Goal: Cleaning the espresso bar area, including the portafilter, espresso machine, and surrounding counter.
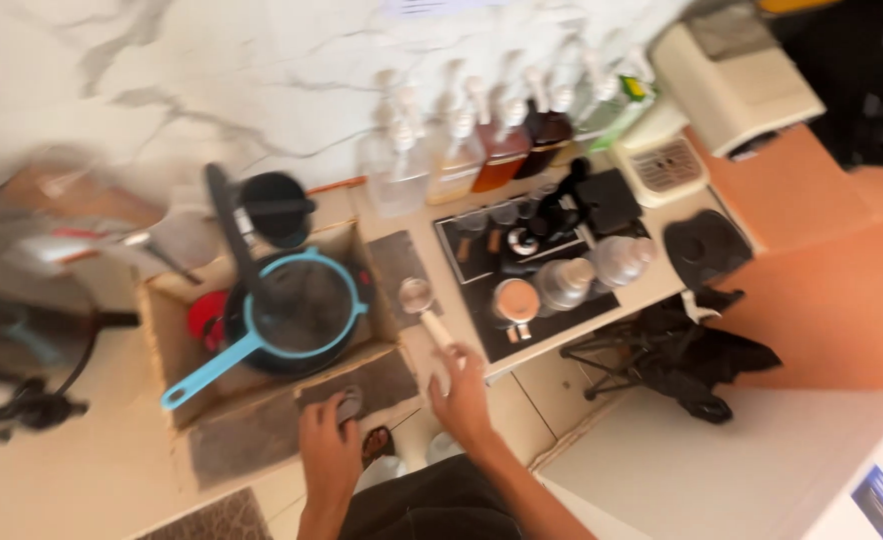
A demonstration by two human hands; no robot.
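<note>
View from above, looking down at a person's two bare hands over a pale counter set against a white marbled wall; the picture is blurred by motion. The right hand (462,395) has its fingers wrapped together around the pale handle of a small metal measuring cup (417,295); the cup's round bowl sits beyond the hand, just beside the corner of a cardboard box (167,340). The left hand (330,445) rests on the near edge of that box, fingers together and curled over a small grey object (350,403) too blurred to name. Inside the box lies a dark pan (252,350), and on top of it a blue-rimmed mesh strainer (302,305) whose blue handle points toward the lower left. To the right of the cup, a black tray (462,235) holds metal cups, a shaker and small bar tools. Behind the tray, a row of pump bottles (482,150) stands along the wall, with clear, amber and dark liquids. A black folded stand (672,355) lies on the floor at right.
</note>
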